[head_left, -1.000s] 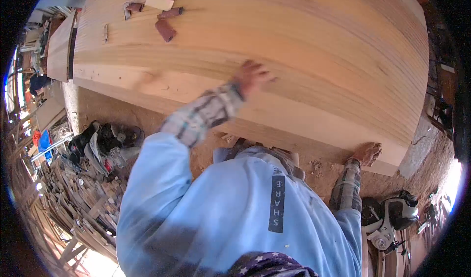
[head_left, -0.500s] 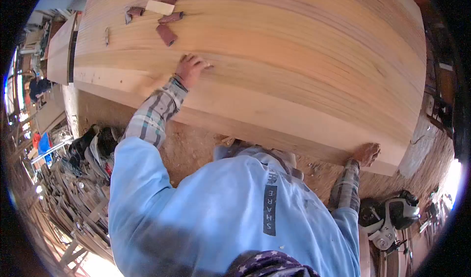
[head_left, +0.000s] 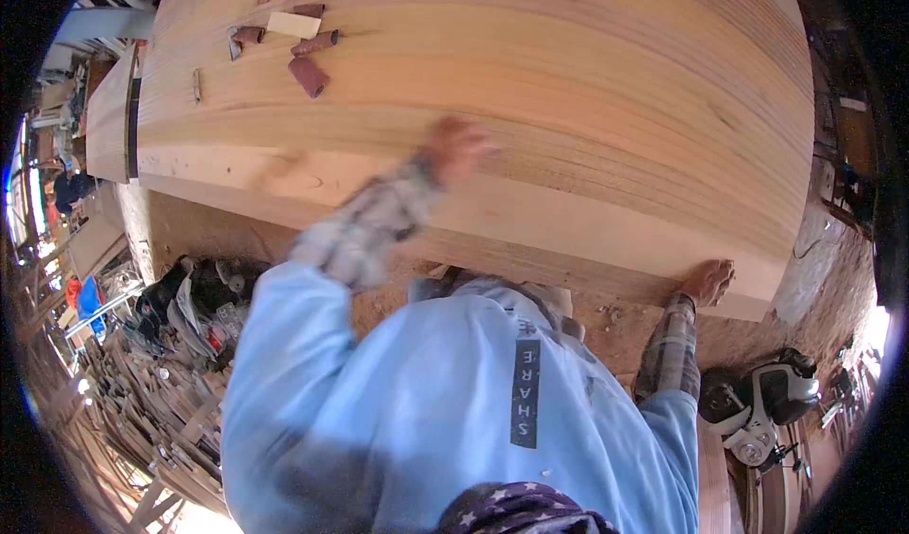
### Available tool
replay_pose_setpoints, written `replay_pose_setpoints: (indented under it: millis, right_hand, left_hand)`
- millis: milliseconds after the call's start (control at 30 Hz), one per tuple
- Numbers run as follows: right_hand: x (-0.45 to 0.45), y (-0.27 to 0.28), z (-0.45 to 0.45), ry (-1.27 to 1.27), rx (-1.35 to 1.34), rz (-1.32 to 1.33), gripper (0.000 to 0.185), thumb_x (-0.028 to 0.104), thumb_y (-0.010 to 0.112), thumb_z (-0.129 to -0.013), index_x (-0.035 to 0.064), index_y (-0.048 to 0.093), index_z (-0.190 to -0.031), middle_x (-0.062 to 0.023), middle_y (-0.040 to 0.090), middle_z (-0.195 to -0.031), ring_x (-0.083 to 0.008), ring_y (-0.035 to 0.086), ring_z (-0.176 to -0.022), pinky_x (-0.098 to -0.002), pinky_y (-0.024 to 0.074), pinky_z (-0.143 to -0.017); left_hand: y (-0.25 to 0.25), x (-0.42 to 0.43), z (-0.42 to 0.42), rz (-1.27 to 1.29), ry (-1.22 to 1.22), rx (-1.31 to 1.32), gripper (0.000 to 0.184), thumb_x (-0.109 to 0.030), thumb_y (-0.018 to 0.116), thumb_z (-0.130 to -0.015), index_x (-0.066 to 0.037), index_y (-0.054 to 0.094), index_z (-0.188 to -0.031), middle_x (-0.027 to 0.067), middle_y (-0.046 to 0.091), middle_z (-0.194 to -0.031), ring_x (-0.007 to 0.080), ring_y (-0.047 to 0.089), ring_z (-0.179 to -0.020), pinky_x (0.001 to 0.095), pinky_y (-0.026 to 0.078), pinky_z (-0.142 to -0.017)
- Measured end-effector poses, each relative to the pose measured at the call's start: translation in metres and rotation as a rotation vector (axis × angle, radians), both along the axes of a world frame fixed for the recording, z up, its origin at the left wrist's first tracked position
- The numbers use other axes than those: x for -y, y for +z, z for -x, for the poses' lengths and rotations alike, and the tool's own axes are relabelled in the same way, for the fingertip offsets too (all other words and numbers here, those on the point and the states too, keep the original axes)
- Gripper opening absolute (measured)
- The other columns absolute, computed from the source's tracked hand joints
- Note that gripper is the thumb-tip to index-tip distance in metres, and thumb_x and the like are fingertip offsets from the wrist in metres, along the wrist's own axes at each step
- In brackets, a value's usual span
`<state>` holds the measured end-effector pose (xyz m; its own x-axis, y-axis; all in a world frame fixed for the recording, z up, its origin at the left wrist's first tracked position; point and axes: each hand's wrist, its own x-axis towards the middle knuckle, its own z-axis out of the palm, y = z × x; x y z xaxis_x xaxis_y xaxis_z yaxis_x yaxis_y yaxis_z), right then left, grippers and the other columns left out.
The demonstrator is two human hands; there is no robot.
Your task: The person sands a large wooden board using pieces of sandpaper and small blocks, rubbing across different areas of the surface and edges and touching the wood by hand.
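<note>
A broad wooden slab (head_left: 606, 80) with a pale near border stretches across the view in front of me. My left hand (head_left: 457, 149) is over its surface left of the middle, smeared by motion, so its fingers and anything in them cannot be made out. At the near right corner, my right hand (head_left: 708, 283) rests on the slab by the edge, its fingers curled in; what they may hold is hidden. Up and left on the slab lie several reddish-brown sandpaper pieces (head_left: 309, 77), some rolled, around a pale rectangular block (head_left: 294, 26).
A small thin piece (head_left: 197, 86) lies near the slab's left end. Another wooden board (head_left: 112, 117) stands beyond that end. Wood scraps (head_left: 161, 378) and a motorbike (head_left: 189, 297) are at the lower left; a white-and-black scooter (head_left: 767, 397) stands at the lower right.
My left hand has swept to the right along the slab. My right hand stays at the near right corner. The whole view has shifted slightly.
</note>
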<state>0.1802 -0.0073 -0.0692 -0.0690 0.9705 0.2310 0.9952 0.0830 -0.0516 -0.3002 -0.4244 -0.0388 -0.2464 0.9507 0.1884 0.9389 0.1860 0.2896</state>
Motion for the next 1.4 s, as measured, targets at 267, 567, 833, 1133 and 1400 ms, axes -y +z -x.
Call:
replay_pose_setpoints:
  millis: [267, 567, 833, 1133, 1400]
  right_hand:
    - [0.016, 0.021, 0.020, -0.082, 0.039, 0.023, 0.063, 0.057, 0.030, -0.096, 0.0185, 0.037, -0.146, -0.0066, 0.037, -0.150, -0.0271, 0.035, -0.138, -0.0478, 0.0249, -0.112]
    - [0.011, 0.015, 0.021, -0.057, 0.095, -0.004, 0.059, 0.054, 0.032, -0.097, 0.0200, 0.039, -0.144, -0.0056, 0.036, -0.151, -0.0254, 0.034, -0.138, -0.0463, 0.0274, -0.111]
    - [-0.001, -0.017, 0.014, -0.108, 0.579, -0.126, 0.043, 0.039, 0.045, -0.095, 0.0174, 0.049, -0.133, -0.0121, 0.047, -0.141, -0.0301, 0.051, -0.123, -0.0511, 0.0444, -0.092]
    - [0.087, -0.003, 0.079, 0.326, -1.580, 0.653, 0.053, 0.031, 0.054, -0.095, 0.0045, 0.041, -0.139, -0.0121, 0.047, -0.139, -0.0291, 0.044, -0.129, -0.0428, 0.0371, -0.105]
    - [0.168, 0.152, 0.179, 0.431, -1.611, 1.275, 0.035, 0.020, 0.059, -0.095, 0.0013, 0.056, -0.125, -0.0077, 0.064, -0.112, -0.0169, 0.059, -0.106, -0.0306, 0.0461, -0.093]
  left_hand:
    - [0.028, 0.121, 0.059, 0.107, 0.254, 0.008, 0.018, -0.028, 0.062, -0.080, -0.023, 0.071, -0.096, -0.0004, 0.063, -0.098, 0.0249, 0.054, -0.105, 0.0461, 0.044, -0.088]
    - [0.012, -0.049, -0.046, -0.185, -0.061, 0.073, 0.025, -0.030, 0.062, -0.076, -0.023, 0.065, -0.100, 0.0004, 0.058, -0.096, 0.0238, 0.055, -0.094, 0.0432, 0.043, -0.084]
    - [0.058, 0.180, 0.081, 0.093, 0.518, -0.118, 0.018, -0.017, 0.063, -0.081, -0.021, 0.071, -0.097, 0.0026, 0.064, -0.089, 0.0273, 0.057, -0.091, 0.0419, 0.042, -0.083]
    - [0.101, -0.027, -0.095, -0.610, 0.849, 1.398, 0.021, -0.011, 0.068, -0.086, -0.004, 0.061, -0.105, 0.0051, 0.066, -0.092, 0.0146, 0.063, -0.082, 0.0295, 0.052, -0.066]
    - [0.134, -0.132, -0.189, -0.469, 0.705, 1.888, 0.021, -0.018, 0.069, -0.086, -0.008, 0.065, -0.104, 0.0035, 0.068, -0.095, 0.0164, 0.064, -0.087, 0.0301, 0.052, -0.070]
